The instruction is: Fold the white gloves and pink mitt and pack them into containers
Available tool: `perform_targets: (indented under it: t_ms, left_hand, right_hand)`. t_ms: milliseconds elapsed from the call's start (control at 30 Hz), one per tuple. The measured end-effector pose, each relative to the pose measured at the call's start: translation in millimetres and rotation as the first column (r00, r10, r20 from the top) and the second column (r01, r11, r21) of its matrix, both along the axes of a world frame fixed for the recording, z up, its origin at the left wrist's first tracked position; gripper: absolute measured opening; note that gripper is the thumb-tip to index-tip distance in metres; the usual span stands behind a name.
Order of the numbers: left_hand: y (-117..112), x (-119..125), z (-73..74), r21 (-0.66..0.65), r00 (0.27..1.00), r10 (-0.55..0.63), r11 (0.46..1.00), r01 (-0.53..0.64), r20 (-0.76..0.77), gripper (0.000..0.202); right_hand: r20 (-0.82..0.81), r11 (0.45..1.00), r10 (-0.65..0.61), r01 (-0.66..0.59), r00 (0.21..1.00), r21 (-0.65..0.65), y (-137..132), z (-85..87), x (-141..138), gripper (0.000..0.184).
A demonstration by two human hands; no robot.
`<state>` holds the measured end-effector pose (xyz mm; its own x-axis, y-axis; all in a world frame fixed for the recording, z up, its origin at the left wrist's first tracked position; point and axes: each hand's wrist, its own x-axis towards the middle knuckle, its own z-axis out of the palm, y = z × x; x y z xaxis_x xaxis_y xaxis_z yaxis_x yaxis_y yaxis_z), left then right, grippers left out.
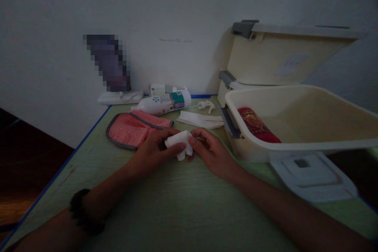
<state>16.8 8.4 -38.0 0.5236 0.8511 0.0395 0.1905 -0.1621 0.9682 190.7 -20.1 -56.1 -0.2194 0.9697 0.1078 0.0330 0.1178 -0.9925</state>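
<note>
- The left hand [153,150] has its grip closed around a white roll [178,140] of cloth, with the fingers curled over the roll's left end.
- The right hand [210,149] has a narrow, pinching grip, its fingertips pressed on the roll's right end.
- The roll sits at the centre of the frame, just above the worktop [177,204]. Its long axis runs left to right, and a loose end hangs down.
- A pink cloth [131,129] lies up and to the left of the roll.
- A cream bin [298,145] at the right holds a red cylinder [256,125].
</note>
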Motion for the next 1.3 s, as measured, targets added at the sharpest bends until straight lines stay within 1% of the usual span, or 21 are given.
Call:
perform_targets:
  t_ms: [100, 233, 367, 467, 600, 667, 733, 800, 867, 933, 967, 1033, 1067, 1167, 1233, 1300]
  left_hand:
    - [-0.9, 0.9, 0.9, -0.043, 0.998, -0.005, 0.999, 0.008, 0.055, 0.017]
    - [0.8, 1.7, -3.4, -0.093, 0.996, 0.039, 0.995, -0.032, 0.075, 0.024]
    - [2.4, 0.6, -5.9, -0.072, 0.996, 0.062, 0.996, -0.058, 0.059, 0.026]
    - [2.4, -1.2, -2.7, -0.064, 0.997, 0.048, 0.997, -0.044, 0.063, 0.024]
    - [3.3, -4.6, 3.0, -0.080, 0.996, -0.005, 0.997, 0.012, 0.088, 0.019]
    - [3.8, -4.9, 4.1, -0.082, 0.994, -0.005, 0.996, 0.014, 0.111, 0.016]
    - [3.5, -3.7, 3.9, -0.066, 0.989, 0.027, 0.998, -0.017, 0.144, 0.014]
    - [2.4, -1.9, 3.2, -0.049, 0.981, 0.064, 0.997, -0.056, 0.183, 0.016]
    - [0.6, -0.7, 2.7, -0.024, 0.978, 0.079, 0.997, -0.075, 0.193, 0.015]
    - [-1.6, -0.3, 3.1, 0.045, 0.988, 0.078, 0.995, -0.085, 0.135, 0.013]
    - [-2.9, -0.1, 3.7, 0.099, 0.993, 0.077, 0.991, -0.086, 0.090, 0.013]
    - [-5.5, 1.2, 6.0, 0.201, 0.997, 0.083, 0.976, -0.082, 0.004, 0.016]
    - [-6.9, 2.6, 7.5, 0.238, 0.995, 0.095, 0.967, -0.087, -0.021, 0.018]
    - [-10.0, 12.6, 13.3, 0.301, 0.986, 0.149, 0.946, -0.121, -0.071, 0.026]
    - [-10.7, 25.0, 18.0, 0.344, 0.977, 0.202, 0.924, -0.166, -0.069, 0.027]
    - [-9.9, 42.1, 23.9, 0.397, 0.967, 0.255, 0.890, -0.226, -0.022, 0.025]
  right_hand:
    - [-0.047, 1.000, -0.012, 0.012, 0.999, -0.012, 0.4, -0.5, -0.4, 0.019]
    - [-0.101, 1.000, -0.008, 0.005, 0.995, -0.031, 0.9, -1.7, -0.8, 0.021]
    - [-0.107, 0.998, 0.029, -0.035, 0.994, -0.053, -0.1, -1.5, -1.0, 0.024]
    - [-0.096, 0.999, 0.033, -0.036, 0.995, -0.029, -1.7, 1.2, -1.7, 0.021]
    - [-0.121, 1.000, -0.013, 0.016, 0.993, 0.024, -5.7, 5.3, -4.2, 0.018]
    - [-0.108, 0.996, -0.060, 0.067, 0.992, 0.064, -8.9, 6.3, -5.8, 0.017]
    - [-0.041, 0.978, -0.134, 0.139, 0.990, 0.155, -13.3, 8.1, -7.6, 0.016]
    - [0.054, 0.933, -0.218, 0.192, 0.974, 0.304, -19.1, 13.9, -9.7, 0.016]
    - [0.137, 0.865, -0.284, 0.192, 0.949, 0.464, -26.1, 26.0, -11.3, 0.015]
    - [0.188, 0.796, -0.336, 0.171, 0.923, 0.581, -33.7, 44.9, -10.7, 0.014]
    - [0.206, 0.767, -0.365, 0.168, 0.908, 0.619, -37.6, 56.2, -8.9, 0.014]
    - [0.232, 0.728, -0.420, 0.174, 0.877, 0.663, -44.6, 80.4, -1.1, 0.016]
    - [0.246, 0.727, -0.445, 0.186, 0.861, 0.661, -47.3, 92.1, 5.1, 0.017]
    - [0.298, 0.763, -0.498, 0.248, 0.814, 0.596, -49.3, 120.8, 32.8, 0.022]
    - [0.315, 0.815, -0.465, 0.260, 0.828, 0.518, -45.1, 132.9, 56.8, 0.024]
    - [0.327, 0.840, -0.452, 0.274, 0.830, 0.468, -38.1, 140.4, 82.3, 0.025]
